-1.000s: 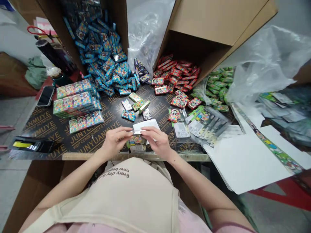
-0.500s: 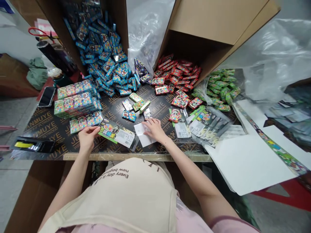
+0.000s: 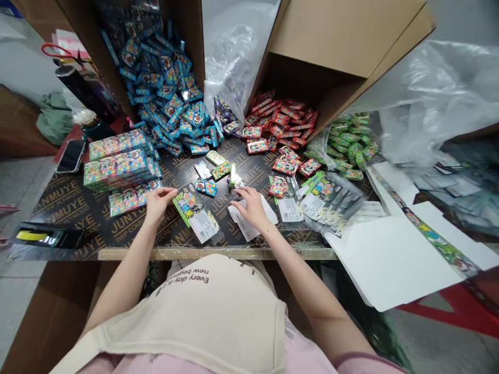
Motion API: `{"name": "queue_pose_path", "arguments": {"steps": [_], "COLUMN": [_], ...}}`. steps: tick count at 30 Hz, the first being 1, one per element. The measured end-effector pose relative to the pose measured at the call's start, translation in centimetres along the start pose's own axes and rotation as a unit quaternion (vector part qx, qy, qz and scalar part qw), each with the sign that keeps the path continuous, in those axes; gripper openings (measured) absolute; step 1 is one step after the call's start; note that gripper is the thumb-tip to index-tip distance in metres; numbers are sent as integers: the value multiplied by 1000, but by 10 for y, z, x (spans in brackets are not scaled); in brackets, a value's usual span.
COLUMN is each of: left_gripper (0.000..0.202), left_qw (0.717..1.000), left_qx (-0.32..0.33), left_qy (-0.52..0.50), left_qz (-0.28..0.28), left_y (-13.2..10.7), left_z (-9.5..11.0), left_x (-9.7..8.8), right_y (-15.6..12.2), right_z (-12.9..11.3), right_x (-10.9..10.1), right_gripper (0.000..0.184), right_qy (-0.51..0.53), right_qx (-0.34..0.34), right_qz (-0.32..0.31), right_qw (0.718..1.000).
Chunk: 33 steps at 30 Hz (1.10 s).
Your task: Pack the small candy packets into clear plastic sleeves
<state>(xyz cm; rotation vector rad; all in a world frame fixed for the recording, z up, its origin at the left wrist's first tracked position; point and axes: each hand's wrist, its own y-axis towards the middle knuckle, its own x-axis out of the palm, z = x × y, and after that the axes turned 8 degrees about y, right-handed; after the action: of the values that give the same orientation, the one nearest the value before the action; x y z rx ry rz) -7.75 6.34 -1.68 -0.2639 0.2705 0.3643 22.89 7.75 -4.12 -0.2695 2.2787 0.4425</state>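
My left hand [image 3: 159, 205] is closed in a pinch at the upper left corner of a clear plastic bag [image 3: 197, 214] with a printed green-and-black front and a white label. Over a white slip of paper [image 3: 245, 227] lies my right hand [image 3: 252, 209], fingers apart and curved, the tips close to a small upright green box [image 3: 233, 175] and a dark box partly hidden behind them. Beside these sit a loose green box [image 3: 221, 170], a pale box [image 3: 202, 170] and blue boxes [image 3: 206, 187].
Stacked wrapped packs [image 3: 117, 166] stand on the left, near a phone [image 3: 70, 156]. Blue boxes [image 3: 171, 104] and red boxes [image 3: 286, 119] spill from cartons at the back. More printed bags [image 3: 331, 200] and white sheets [image 3: 393, 265] lie to the right.
My left hand has moved right with the bag, which now tilts more steeply. The white slip has shifted right and turned under my right hand. One green box now stands more upright.
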Motion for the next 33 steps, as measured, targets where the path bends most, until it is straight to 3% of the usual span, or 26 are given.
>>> {"name": "queue_pose_path", "arguments": {"steps": [5, 7, 10, 12, 15, 17, 19, 23, 26, 28, 30, 33], "left_gripper": [22, 13, 10, 20, 48, 64, 62, 41, 54, 68, 76, 69], "left_qw": [982, 973, 955, 921, 830, 801, 808, 842, 880, 895, 892, 894], "left_qx": [67, 89, 141, 220, 349, 366, 337, 290, 276, 293, 307, 250], "left_qy": [163, 202, 257, 317, 423, 460, 471, 450, 384, 337, 332, 370], "left_qz": [-71, -64, -38, -47, -97, -115, -108, -72, -39, -18, 7, 29], "left_y": [36, 41, 36, 28, 15, 12, 17, 42, 50, 46, 35, 14], "left_z": [9, 11, 17, 21, 24, 24, 24, 27, 29, 26, 18, 7], "left_x": [22, 29, 42, 54, 77, 91, 100, 111, 112, 105, 94, 73], "right_y": [35, 42, 35, 23, 4, -3, -3, 5, 8, 7, 5, 0], "right_z": [-1, 3, 4, 0, -4, 0, 9, 31, 35, 34, 30, 23], "right_x": [18, 21, 21, 20, 19, 17, 13, -1, -7, -9, -13, -19], "right_gripper": [65, 70, 66, 65, 69, 70, 68, 63, 60, 58, 56, 50], "right_qy": [-18, -27, -43, -72, -124, -148, -164, -176, -156, -138, -119, -75], "right_qx": [69, 90, 53, 15, -24, -16, 23, 98, 108, 101, 95, 89], "right_qz": [77, 79, 56, 40, -29, -80, -94, -53, -27, -17, -11, 14], "right_qw": [994, 993, 996, 996, 992, 986, 982, 978, 981, 985, 988, 993]}}
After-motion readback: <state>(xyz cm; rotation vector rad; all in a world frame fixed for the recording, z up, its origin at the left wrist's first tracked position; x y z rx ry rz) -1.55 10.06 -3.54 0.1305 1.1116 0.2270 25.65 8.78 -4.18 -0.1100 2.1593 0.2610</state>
